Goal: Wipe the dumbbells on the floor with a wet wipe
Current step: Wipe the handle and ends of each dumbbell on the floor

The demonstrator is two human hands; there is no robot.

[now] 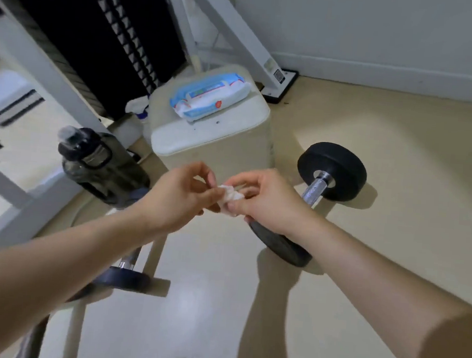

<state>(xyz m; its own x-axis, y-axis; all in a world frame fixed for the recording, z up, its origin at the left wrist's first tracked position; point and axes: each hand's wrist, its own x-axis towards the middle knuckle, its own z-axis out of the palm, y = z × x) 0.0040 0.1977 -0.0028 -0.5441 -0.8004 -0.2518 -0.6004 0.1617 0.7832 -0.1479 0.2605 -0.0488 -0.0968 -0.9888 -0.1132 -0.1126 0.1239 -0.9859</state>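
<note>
Fingers: I am watching left hand (182, 194) and right hand (267, 198) pinching the crumpled wet wipe (232, 197) between them.
Dumbbell (314, 189): lying on the floor just beyond the right fingers (238, 207), with its axis running away rightward.
Nearer hand: I am judging right.

A blue-and-white wipes pack (210, 97) is lying on the cream stool (217, 149). Right of the stool a dumbbell (332, 171) is showing black heads and a silver handle; left of it, a smoky-black bottle (103, 168); in front, a white wet wipe (232, 197).
</note>
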